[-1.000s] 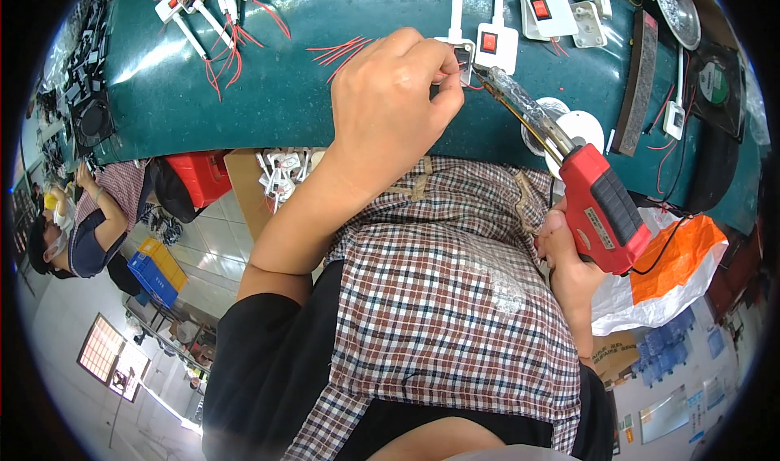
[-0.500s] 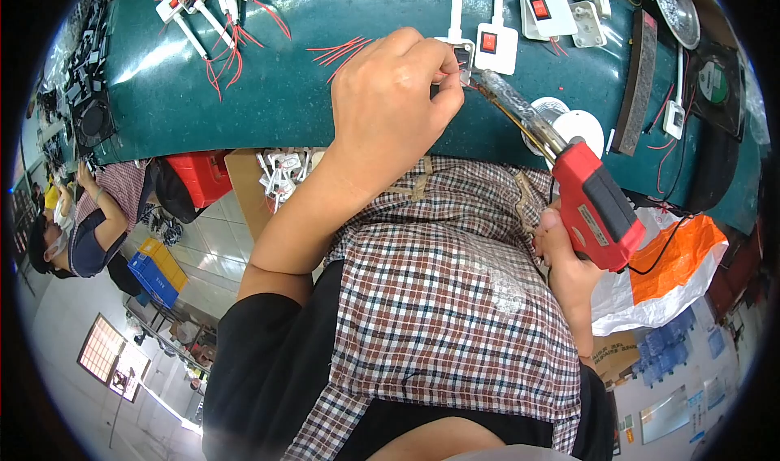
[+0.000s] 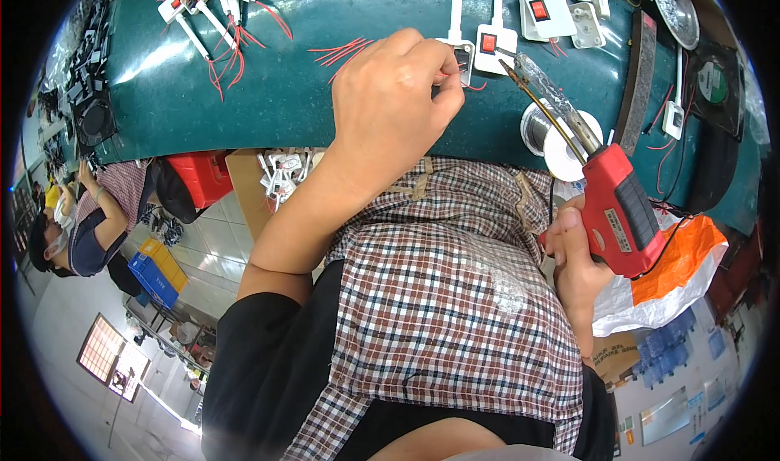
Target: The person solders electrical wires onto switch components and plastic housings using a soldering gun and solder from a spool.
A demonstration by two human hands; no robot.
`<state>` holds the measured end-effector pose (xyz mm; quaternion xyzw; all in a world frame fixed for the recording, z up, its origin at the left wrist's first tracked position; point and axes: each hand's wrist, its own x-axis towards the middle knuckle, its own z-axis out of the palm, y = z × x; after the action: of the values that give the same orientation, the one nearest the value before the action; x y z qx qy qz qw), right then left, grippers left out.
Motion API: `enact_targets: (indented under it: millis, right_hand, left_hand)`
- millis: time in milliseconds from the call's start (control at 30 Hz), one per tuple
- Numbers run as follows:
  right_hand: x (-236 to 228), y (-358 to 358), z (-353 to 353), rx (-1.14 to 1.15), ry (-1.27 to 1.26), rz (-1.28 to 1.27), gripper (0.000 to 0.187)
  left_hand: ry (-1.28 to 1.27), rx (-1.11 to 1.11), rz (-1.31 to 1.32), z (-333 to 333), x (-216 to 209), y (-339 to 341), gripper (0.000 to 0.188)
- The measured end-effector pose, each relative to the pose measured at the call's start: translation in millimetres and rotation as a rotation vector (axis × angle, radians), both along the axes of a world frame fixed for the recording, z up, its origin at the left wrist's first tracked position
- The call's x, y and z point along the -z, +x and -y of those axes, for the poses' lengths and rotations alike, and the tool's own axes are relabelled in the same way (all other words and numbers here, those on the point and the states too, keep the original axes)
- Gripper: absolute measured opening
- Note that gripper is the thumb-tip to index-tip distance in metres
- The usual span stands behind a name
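My left hand [image 3: 390,95] is closed in a pinch at the edge of an open white switch housing [image 3: 465,60] on the green bench. A thin red wire [image 3: 478,86] sticks out beside its fingertips; the fingers hide the rest. My right hand [image 3: 575,254] grips a red and black soldering gun [image 3: 613,209]. Its tip points up and left, apart from the open housing, over the lower edge of a white switch box [image 3: 496,51] with a red rocker. Below the gun's barrel lies a spool of solder wire [image 3: 535,128], partly covered by a white disc.
Cut red wires [image 3: 341,51] lie left of my left hand. White switch parts with red leads [image 3: 195,10] are at the far left, more boxes [image 3: 552,14] at the far right. A dark bar [image 3: 636,83] and a fan [image 3: 717,83] stand right. Another person [image 3: 97,213] works at left.
The soldering gun has moved right and slightly down, its tip drawing away from the open housing. A red wire end now shows beside the left fingertips. The left hand has hardly moved.
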<state>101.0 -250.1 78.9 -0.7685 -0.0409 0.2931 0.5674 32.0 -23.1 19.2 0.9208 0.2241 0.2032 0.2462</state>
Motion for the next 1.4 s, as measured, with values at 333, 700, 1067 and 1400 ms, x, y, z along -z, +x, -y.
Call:
enact_targets:
  millis: [333, 700, 1067, 1400]
  right_hand:
    - [-2, 2, -7, 0.088, 0.000, 0.037, 0.012]
    - [1, 5, 1, 0.055, 0.052, 0.039, 0.010]
    - [3, 8, -4, 0.097, 0.084, 0.104, 0.011]
    - [0, 18, 4, 0.136, 0.198, 0.148, 0.009]
  left_hand:
    - [-0.005, -0.013, -0.026, 1, -2, -1, 0.008]
    - [-0.009, -0.006, -0.017, 1, -3, 0, 0.007]
    - [-0.006, -0.016, -0.036, -1, -8, 1, 0.012]
    - [-0.587, -0.088, -0.192, -32, -8, 27, 0.026]
